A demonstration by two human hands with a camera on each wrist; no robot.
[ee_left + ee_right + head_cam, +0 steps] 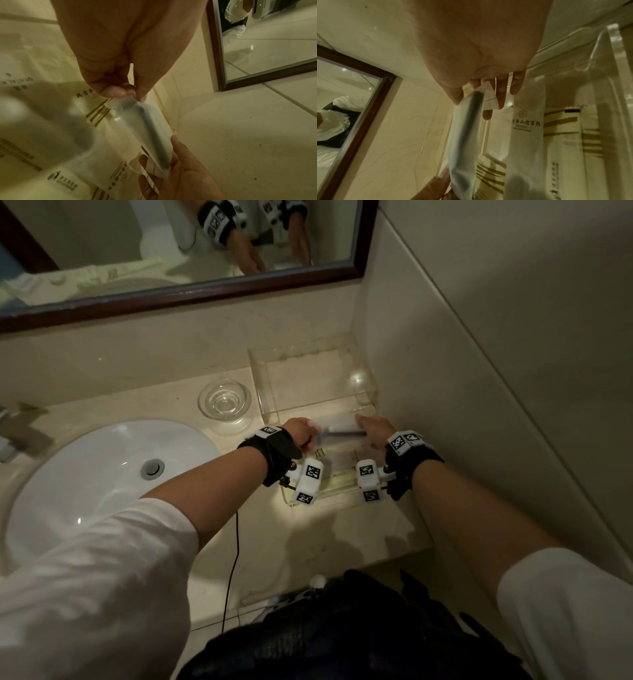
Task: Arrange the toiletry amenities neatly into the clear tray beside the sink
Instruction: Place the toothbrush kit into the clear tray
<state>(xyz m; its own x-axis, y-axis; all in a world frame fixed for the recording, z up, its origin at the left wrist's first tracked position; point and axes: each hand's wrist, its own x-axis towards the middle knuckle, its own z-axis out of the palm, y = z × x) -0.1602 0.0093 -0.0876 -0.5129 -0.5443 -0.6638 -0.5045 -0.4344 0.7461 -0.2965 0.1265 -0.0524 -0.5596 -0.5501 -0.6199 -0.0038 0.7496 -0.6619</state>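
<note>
On my feed both forearms are bare below white sleeves [85, 577] pushed up near the elbows. Each wrist wears a black strap: the left strap [270, 453] and the right strap [411, 463]. Each strap carries white blocks printed with black-and-white square code markers, like the left block [310, 481] and the right block [368, 479]. A thin black cable [233, 563] hangs from the left wrist unit. Dark clothing [342, 631] covers the body below.
</note>
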